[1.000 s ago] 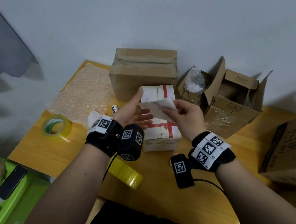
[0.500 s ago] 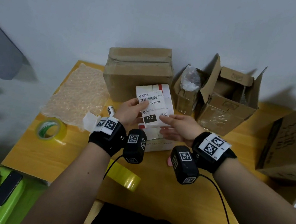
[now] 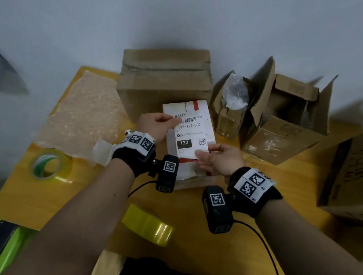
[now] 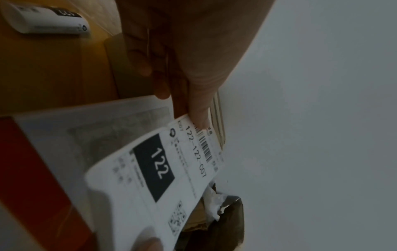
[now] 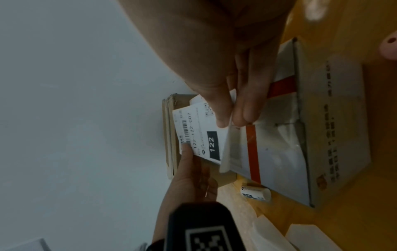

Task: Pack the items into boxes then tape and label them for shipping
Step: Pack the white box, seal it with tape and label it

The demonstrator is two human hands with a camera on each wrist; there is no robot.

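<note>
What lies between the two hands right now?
In the head view, the shipping label spans the gap: left hand pinches its top corner, right hand its bottom corner, above the white box.

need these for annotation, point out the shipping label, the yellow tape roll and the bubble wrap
shipping label [image 3: 184,143], head view, black 122 block.
yellow tape roll [image 3: 148,224], head view, outer side.
bubble wrap [image 3: 85,113], head view, sheet's middle.

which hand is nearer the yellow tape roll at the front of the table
Left, by a narrow margin. The yellow tape roll lies below the left forearm, with the left hand up-left pinching the shipping label. The right hand pinches the label's lower corner, further right.
</note>
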